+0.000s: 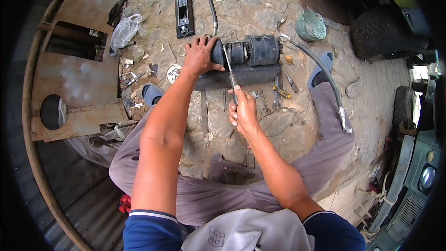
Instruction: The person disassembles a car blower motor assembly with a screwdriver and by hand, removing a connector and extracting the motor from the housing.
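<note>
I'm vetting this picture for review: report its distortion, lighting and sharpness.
Head view: fisheye bending bows the wooden pole, and the corners go black; head view: soft light, no hard-edged shadows near left hand or right hand; head view: both hands look fairly sharp, the black cylindrical unit loses some dark detail.

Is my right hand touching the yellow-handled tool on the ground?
Apart: the head view plainly shows ground between the right hand and the yellow-handled tool.
</note>
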`<state>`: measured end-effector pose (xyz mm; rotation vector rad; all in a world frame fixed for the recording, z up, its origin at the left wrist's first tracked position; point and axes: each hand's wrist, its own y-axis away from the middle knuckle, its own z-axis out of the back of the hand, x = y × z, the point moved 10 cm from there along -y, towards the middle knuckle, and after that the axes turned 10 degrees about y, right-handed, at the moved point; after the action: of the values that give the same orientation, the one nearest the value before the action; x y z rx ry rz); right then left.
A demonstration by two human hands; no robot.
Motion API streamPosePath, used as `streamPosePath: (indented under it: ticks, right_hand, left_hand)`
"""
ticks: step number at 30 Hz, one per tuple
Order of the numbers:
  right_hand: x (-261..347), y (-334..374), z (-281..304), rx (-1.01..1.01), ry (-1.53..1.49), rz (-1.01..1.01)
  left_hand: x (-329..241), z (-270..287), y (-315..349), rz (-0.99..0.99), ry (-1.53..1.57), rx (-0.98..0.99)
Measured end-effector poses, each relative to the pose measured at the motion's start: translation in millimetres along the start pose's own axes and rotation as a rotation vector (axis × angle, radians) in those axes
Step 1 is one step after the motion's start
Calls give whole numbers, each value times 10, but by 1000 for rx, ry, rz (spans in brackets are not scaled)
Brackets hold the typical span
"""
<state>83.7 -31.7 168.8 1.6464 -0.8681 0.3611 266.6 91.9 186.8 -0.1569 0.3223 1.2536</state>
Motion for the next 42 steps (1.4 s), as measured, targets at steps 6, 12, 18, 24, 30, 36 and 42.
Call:
streamPosePath:
  ticks: [6,12,18,24,30,36,42]
  right_hand:
    - [-40,10,0,-1,-61,-13]
    - [-86,50,-24,-19,-51,-12]
    - [-101,51,-36,-28,-57,-7]
    - [-98,67,-36,-23,-50,-6]
    - [-96,76,-39,-34,-53,-10]
    - [-97,60,-24,-53,16,28]
    - [-146,13,10,-93,188,95]
  left_hand:
    - [-8,13,45,22,24,12]
    - [-22,14,81,41,43,49]
    - [-14,13,104,35,57,23]
    - [-22,25,114,12,62,-10]
    - [-24,30,112,34,84,27]
    - [-31,35,109,40,85,42]
    - [-41,49,114,36,76,20]
